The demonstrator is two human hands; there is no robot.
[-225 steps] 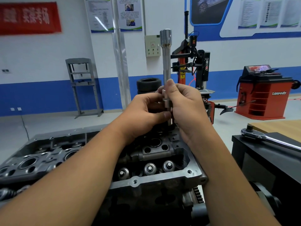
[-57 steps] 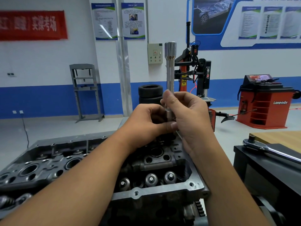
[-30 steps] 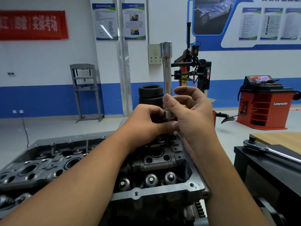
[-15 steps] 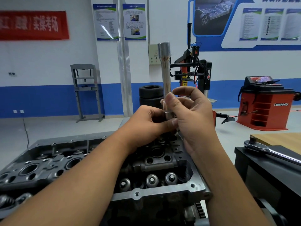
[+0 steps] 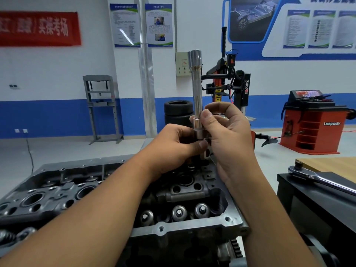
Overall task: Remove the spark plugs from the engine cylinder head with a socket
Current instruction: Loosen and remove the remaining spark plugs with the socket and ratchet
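A long chrome socket with extension (image 5: 196, 87) stands upright above the grey engine cylinder head (image 5: 183, 226). My left hand (image 5: 173, 147) grips its lower end with curled fingers. My right hand (image 5: 229, 139) pinches the shaft just above, thumb and fingertips on the metal. The bottom tip of the tool is hidden behind my left hand. No spark plug is visible. Round plug wells and valve tops show in the cylinder head below my arms.
A chrome ratchet wrench (image 5: 316, 179) lies on a black bench (image 5: 317, 205) at the right, beside a wooden tabletop (image 5: 331, 164). Stacked tyres (image 5: 178, 110), a tyre changer (image 5: 234, 87) and a red wheel balancer (image 5: 314, 122) stand on the floor behind.
My right hand's fingers have opened and re-pinched the shaft, turning it. The socket stays upright, leaning slightly left. My left hand keeps its grip.
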